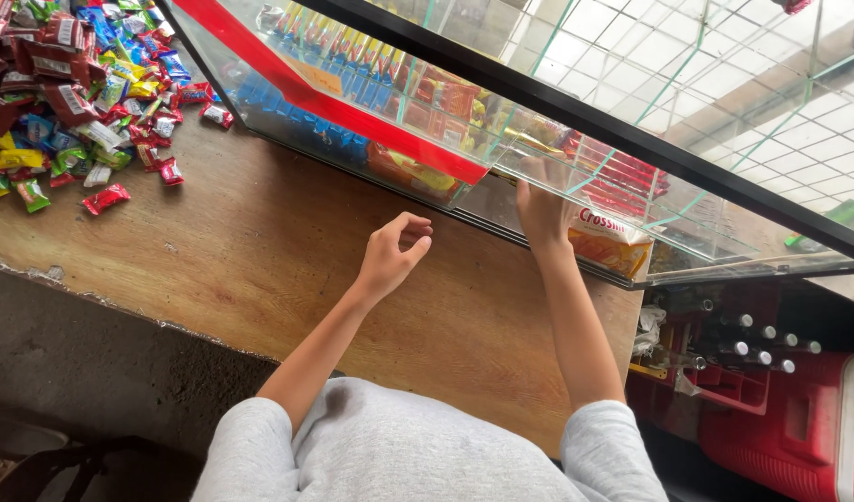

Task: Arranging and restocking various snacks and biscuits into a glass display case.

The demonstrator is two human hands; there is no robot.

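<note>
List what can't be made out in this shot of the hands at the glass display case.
- Head view: right hand fingertips sit behind the glass display case edge, so its grip is unclear.
- Orange snack packet: part hidden by glass reflections.
- Dark bottles in the red plastic crate: too small, shadowed.
- Left hand: curled, holding nothing visible.

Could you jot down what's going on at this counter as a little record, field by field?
Setting: wooden counter with a glass display case on it
Left hand: hovers over the counter, fingers curled, holding nothing
Right hand: reaches into the case, beside an orange snack packet; grip unclear
In the case: rows of packaged snacks
Far left: heap of wrapped sweets
Lower right: red crate with bottles
</note>
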